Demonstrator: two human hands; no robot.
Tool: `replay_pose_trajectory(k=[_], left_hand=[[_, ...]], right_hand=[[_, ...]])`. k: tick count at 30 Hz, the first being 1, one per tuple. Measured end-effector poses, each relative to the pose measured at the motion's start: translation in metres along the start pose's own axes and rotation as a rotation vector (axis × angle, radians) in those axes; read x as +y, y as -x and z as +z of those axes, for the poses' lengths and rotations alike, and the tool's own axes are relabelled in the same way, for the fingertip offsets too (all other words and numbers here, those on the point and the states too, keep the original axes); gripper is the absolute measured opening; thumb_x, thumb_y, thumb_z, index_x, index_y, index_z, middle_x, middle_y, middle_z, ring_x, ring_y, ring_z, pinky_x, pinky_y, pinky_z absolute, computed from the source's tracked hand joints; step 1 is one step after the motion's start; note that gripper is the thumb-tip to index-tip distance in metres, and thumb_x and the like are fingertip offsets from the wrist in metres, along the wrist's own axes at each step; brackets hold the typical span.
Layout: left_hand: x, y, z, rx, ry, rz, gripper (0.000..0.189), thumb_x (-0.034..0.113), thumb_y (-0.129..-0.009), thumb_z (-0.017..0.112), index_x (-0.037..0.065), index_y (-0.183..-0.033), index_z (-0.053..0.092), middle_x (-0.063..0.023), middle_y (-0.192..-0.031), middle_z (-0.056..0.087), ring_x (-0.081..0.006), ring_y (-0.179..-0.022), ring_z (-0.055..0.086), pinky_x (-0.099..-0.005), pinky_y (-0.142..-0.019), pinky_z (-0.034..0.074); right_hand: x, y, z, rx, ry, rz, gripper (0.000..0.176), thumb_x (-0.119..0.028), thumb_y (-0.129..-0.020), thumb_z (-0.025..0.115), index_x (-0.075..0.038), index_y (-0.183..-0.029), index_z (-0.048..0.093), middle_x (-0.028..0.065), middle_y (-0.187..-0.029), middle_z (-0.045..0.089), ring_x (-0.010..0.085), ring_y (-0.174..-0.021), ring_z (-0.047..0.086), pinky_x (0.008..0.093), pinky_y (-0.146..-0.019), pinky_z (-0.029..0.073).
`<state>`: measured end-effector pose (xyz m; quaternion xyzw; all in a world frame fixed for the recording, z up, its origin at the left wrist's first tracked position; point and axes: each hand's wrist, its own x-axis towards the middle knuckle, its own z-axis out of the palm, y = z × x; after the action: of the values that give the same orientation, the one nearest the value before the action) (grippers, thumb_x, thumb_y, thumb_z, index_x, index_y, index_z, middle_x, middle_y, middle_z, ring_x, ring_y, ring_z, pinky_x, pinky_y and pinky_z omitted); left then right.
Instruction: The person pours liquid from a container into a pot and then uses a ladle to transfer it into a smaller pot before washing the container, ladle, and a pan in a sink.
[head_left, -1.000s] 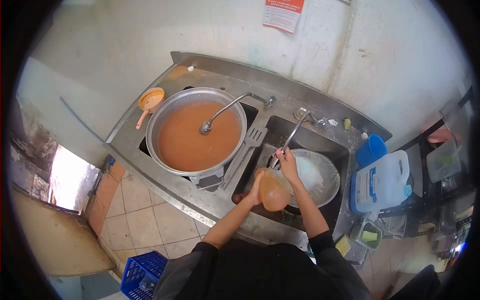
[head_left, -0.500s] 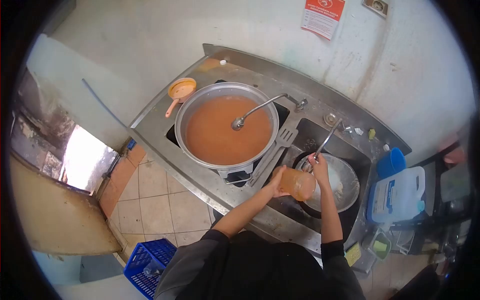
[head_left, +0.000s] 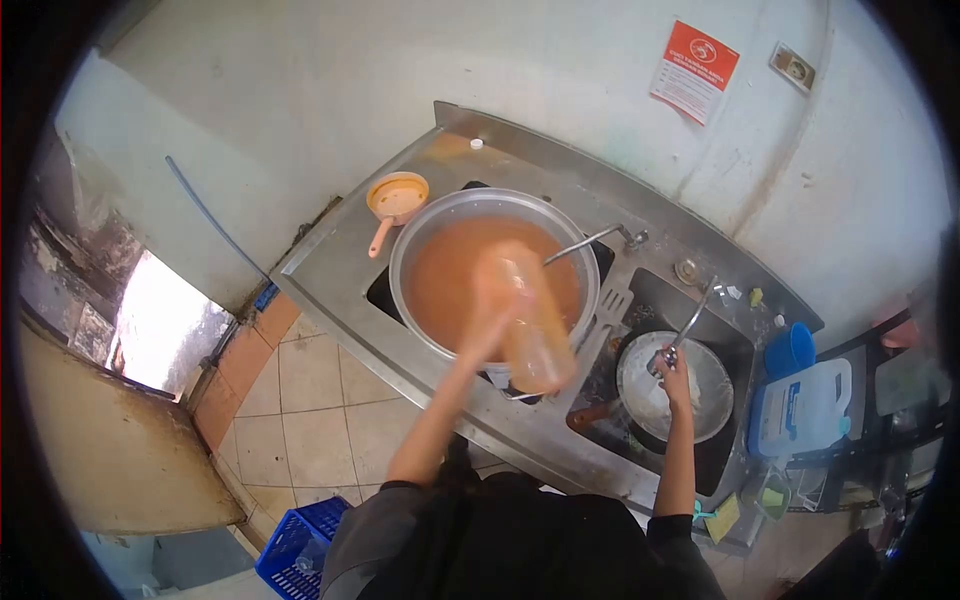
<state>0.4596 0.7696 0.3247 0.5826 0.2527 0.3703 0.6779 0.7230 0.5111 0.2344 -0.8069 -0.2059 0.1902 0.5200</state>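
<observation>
Stainless-steel counter (head_left: 345, 290) noted beneath both my hands. Large pot (head_left: 490, 200) of orange-brown liquid stands just beyond my left hand (head_left: 490, 305). Sink (head_left: 652, 300) holds a metal bowl (head_left: 718, 388), below my right hand (head_left: 676, 378). Translucent jar (head_left: 536, 340), blurred, is gripped aslant in my left hand, over the pot's near side. My right hand is clamped around the tap (head_left: 692, 323), near its outlet.

A tap (head_left: 692, 318) overhangs the bowl (head_left: 716, 392) in the sink (head_left: 658, 298), right of the pot (head_left: 401, 285).
</observation>
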Motion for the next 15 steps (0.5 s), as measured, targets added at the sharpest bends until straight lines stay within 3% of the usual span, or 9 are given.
replay_pose_trajectory(k=[1,2,3,4,5,7,10,15], left_hand=[[0.028,-0.005,-0.036,0.154,-0.259,0.236,0.076,0.024,-0.078,0.067,0.002,-0.133,0.02,-0.0159,-0.117,0.045,-0.0237,-0.106,0.048,-0.0335,-0.088,0.044],[0.048,-0.01,-0.076,0.215,-0.32,0.222,0.078,0.018,-0.077,0.067,0.004,-0.136,0.017,-0.0165,-0.12,0.045,-0.0239,-0.107,0.049,-0.0339,-0.089,0.044],[0.079,-0.004,-0.094,0.417,-0.282,0.35,0.082,0.014,-0.076,0.069,0.006,-0.137,0.016,-0.0171,-0.123,0.044,-0.0245,-0.108,0.048,-0.0349,-0.09,0.042],[0.08,-0.014,-0.133,0.483,-0.314,0.498,0.084,0.014,-0.074,0.07,0.007,-0.138,0.016,-0.0174,-0.123,0.044,-0.0255,-0.109,0.048,-0.0355,-0.091,0.042],[0.081,-0.022,-0.166,0.633,-0.513,0.547,0.087,0.013,-0.071,0.073,0.008,-0.138,0.017,-0.0183,-0.125,0.041,-0.026,-0.112,0.045,-0.0361,-0.093,0.039],[0.066,-0.04,-0.229,0.723,-0.617,0.615,0.093,0.016,-0.066,0.077,0.01,-0.138,0.017,-0.0188,-0.128,0.038,-0.0277,-0.118,0.04,-0.0379,-0.097,0.036],[0.044,-0.06,-0.284,0.85,-0.77,0.515,0.099,0.021,-0.06,0.081,0.01,-0.137,0.019,-0.0186,-0.132,0.035,-0.03,-0.121,0.037,-0.0398,-0.099,0.032],[0.008,-0.078,-0.311,0.753,-0.832,0.345,0.107,0.025,-0.053,0.084,0.008,-0.136,0.019,-0.0181,-0.134,0.031,-0.0322,-0.122,0.035,-0.0415,-0.1,0.03]], right_hand=[[0.002,0.002,0.002,0.026,-0.03,-0.003,0.035,-0.017,-0.079,0.063,-0.007,-0.11,0.049,0.0059,-0.082,0.058,0.0166,-0.076,0.056,0.0293,-0.07,0.043],[0.002,0.007,0.006,0.03,-0.032,-0.005,0.035,-0.017,-0.079,0.063,-0.007,-0.11,0.049,0.0059,-0.082,0.058,0.0166,-0.076,0.056,0.0293,-0.07,0.043],[0.0,0.014,0.009,0.108,0.173,0.027,0.043,-0.021,-0.077,0.064,-0.006,-0.114,0.047,0.0104,-0.089,0.06,0.0224,-0.083,0.058,0.0327,-0.075,0.044],[-0.002,0.017,0.01,0.188,0.379,0.061,0.051,-0.025,-0.076,0.066,-0.006,-0.118,0.045,0.0148,-0.095,0.062,0.0281,-0.089,0.06,0.0361,-0.079,0.044],[-0.021,0.029,0.013,0.196,0.38,0.062,0.051,-0.025,-0.076,0.066,-0.006,-0.118,0.045,0.0148,-0.095,0.062,0.0281,-0.089,0.06,0.0361,-0.079,0.044],[-0.075,0.065,0.021,0.087,0.908,0.398,0.063,-0.036,-0.073,0.066,-0.004,-0.122,0.044,0.0224,-0.106,0.059,0.0365,-0.101,0.056,0.0421,-0.085,0.042],[-0.104,0.076,0.04,0.082,0.803,0.344,0.064,-0.04,-0.071,0.066,-0.005,-0.121,0.047,0.0243,-0.105,0.058,0.0375,-0.099,0.057,0.0424,-0.085,0.043],[-0.143,0.074,0.093,-0.047,0.73,0.217,0.059,-0.041,-0.072,0.065,-0.005,-0.117,0.051,0.0221,-0.097,0.062,0.034,-0.093,0.06,0.0398,-0.08,0.045]])
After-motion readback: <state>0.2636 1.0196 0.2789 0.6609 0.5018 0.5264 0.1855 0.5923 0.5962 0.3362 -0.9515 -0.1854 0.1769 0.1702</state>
